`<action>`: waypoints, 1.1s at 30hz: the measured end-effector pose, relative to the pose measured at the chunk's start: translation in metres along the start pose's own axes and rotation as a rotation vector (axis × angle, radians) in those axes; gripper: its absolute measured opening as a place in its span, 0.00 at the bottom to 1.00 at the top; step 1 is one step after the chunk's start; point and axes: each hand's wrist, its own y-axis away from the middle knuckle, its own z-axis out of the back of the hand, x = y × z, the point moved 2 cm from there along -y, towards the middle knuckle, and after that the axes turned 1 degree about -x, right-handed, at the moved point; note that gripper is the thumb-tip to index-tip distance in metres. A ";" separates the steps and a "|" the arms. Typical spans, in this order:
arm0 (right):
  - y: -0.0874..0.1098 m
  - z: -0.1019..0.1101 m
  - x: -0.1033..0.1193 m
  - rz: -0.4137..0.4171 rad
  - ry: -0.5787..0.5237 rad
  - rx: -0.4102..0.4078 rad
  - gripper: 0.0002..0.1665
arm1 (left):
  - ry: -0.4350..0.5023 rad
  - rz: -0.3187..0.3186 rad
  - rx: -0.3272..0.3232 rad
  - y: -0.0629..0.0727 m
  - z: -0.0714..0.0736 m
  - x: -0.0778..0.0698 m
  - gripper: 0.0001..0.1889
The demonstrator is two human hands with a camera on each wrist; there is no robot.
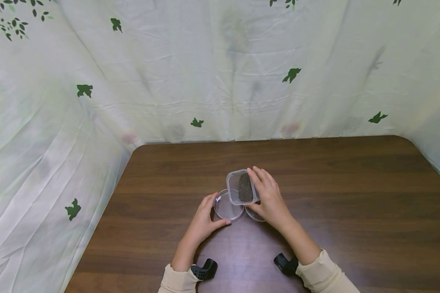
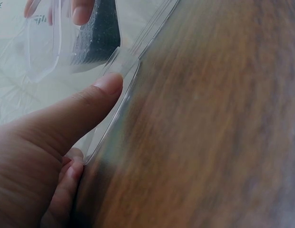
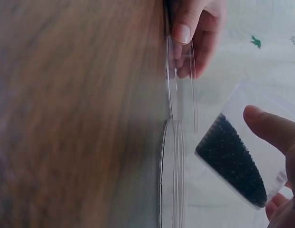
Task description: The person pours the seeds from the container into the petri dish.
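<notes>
My left hand (image 1: 202, 223) grips the rim of a clear, shallow petri dish (image 1: 227, 209) on the table, thumb on the near side and fingers on the far side. My right hand (image 1: 272, 202) holds a clear plastic container (image 1: 233, 182) by its sides. Dark fine granules (image 1: 246, 188) lie heaped along one side of it. In the right wrist view the container is tilted, and the granules (image 3: 231, 159) slope toward its lower corner, above and apart from the dish. A second clear dish (image 1: 255, 215) sits beside the first, partly hidden under my right hand.
The brown wooden table (image 1: 352, 203) extends around the hands. A pale curtain (image 1: 168, 73) printed with green birds hangs behind it and along the sides. Black wrist devices (image 1: 205, 270) are worn at both cuffs.
</notes>
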 end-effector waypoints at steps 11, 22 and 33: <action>0.001 -0.002 0.002 0.012 0.039 0.015 0.59 | 0.004 -0.007 -0.005 -0.001 -0.001 0.000 0.46; 0.000 -0.004 0.003 0.033 0.072 0.030 0.60 | 0.010 0.008 0.001 0.000 0.000 0.001 0.47; -0.001 -0.007 0.005 0.055 0.102 0.038 0.59 | 0.004 0.015 0.010 0.000 0.000 0.000 0.47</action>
